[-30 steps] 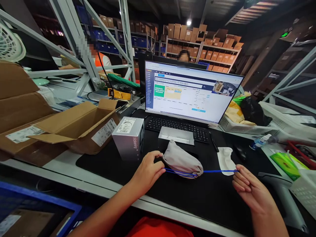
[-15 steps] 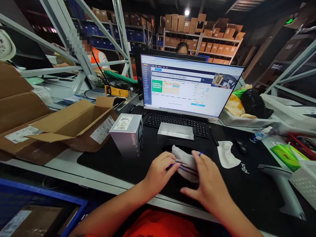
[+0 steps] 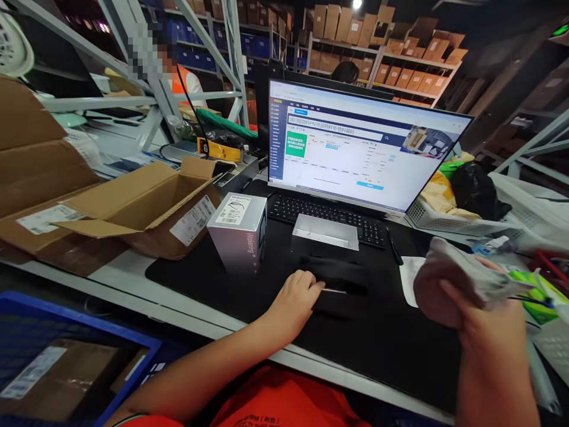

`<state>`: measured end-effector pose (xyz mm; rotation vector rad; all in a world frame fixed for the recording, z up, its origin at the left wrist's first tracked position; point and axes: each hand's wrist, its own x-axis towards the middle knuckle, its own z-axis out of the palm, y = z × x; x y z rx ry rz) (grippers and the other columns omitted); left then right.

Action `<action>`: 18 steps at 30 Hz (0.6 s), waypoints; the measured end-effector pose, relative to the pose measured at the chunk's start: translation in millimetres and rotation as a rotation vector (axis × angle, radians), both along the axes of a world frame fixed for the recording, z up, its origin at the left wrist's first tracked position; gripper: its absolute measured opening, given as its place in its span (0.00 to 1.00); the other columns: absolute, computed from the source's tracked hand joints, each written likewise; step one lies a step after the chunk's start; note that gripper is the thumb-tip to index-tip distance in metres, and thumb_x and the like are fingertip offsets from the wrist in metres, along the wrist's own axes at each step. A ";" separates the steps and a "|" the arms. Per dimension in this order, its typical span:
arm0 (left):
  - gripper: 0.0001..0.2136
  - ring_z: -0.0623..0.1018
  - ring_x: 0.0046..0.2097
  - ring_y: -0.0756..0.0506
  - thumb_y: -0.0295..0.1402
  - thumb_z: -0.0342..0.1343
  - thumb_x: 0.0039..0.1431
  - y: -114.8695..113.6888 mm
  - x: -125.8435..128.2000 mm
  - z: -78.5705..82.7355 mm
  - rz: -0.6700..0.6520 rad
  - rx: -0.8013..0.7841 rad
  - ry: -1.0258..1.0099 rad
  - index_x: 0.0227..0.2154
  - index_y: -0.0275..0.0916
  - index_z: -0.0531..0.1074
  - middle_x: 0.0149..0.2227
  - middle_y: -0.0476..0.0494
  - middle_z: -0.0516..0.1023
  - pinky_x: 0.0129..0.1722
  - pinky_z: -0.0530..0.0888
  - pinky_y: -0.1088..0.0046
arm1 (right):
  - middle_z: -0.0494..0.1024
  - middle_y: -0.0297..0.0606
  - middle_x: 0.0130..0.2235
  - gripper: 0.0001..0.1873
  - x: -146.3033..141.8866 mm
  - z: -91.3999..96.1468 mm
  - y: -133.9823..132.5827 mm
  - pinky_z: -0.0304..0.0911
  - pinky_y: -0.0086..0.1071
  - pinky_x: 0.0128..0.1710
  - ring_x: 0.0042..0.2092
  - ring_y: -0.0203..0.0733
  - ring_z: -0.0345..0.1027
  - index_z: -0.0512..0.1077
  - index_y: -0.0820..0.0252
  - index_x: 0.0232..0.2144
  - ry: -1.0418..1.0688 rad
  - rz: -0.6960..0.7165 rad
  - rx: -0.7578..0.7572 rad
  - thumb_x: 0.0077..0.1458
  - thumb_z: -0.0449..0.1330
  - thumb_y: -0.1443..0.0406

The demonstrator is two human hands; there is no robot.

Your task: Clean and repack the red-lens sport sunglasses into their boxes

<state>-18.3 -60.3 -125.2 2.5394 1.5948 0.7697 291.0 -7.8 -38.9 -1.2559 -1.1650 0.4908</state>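
Observation:
My right hand (image 3: pixel 489 314) is closed around a grey drawstring pouch (image 3: pixel 448 284), raised over the right side of the desk mat and blurred by motion. Over the mat's middle, my left hand (image 3: pixel 296 305) has its fingers curled together at the end of a dark object (image 3: pixel 342 279) with a thin shiny line. Its black surface blends into the mat, so its kind is unclear. A silver-grey product box (image 3: pixel 237 237) with a white label stands upright to the left. Beyond my left hand is an open white-grey tray (image 3: pixel 324 231), against the keyboard.
A monitor (image 3: pixel 355 148) rises behind the keyboard (image 3: pixel 288 207). An open cardboard box (image 3: pixel 151 207) is at left. A white cloth-like piece (image 3: pixel 409 281) and a pen (image 3: pixel 393 246) lie at right, near a white basket (image 3: pixel 427 216). A co-worker sits beyond the frame at far left.
My right hand has carried the pouch away to the right, off my left hand. The left hand has let go of the pouch and stays low over the mat. The view has shifted slightly.

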 end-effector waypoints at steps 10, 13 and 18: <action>0.19 0.61 0.62 0.34 0.15 0.51 0.53 -24.8 3.9 -13.5 -0.111 0.080 -0.124 0.41 0.43 0.76 0.60 0.38 0.58 0.56 0.73 0.53 | 0.79 0.38 0.40 0.26 -29.6 -30.2 -19.7 0.74 0.45 0.43 0.40 0.49 0.75 0.74 0.53 0.41 0.278 0.261 -0.228 0.37 0.73 0.58; 0.22 0.59 0.64 0.32 0.14 0.53 0.51 -26.9 6.3 -13.5 -0.154 0.005 -0.176 0.43 0.46 0.77 0.62 0.39 0.55 0.59 0.71 0.51 | 0.79 0.37 0.34 0.18 -62.8 -23.9 -24.1 0.72 0.39 0.35 0.36 0.48 0.74 0.72 0.54 0.36 -0.095 0.524 -0.220 0.42 0.69 0.57; 0.22 0.61 0.65 0.34 0.15 0.54 0.51 -29.7 8.4 -15.8 -0.163 -0.046 -0.318 0.44 0.45 0.76 0.62 0.38 0.57 0.61 0.68 0.48 | 0.76 0.37 0.29 0.03 -112.7 -16.7 -18.9 0.59 0.31 0.28 0.32 0.44 0.71 0.67 0.57 0.29 -1.041 0.542 -0.163 0.48 0.58 0.67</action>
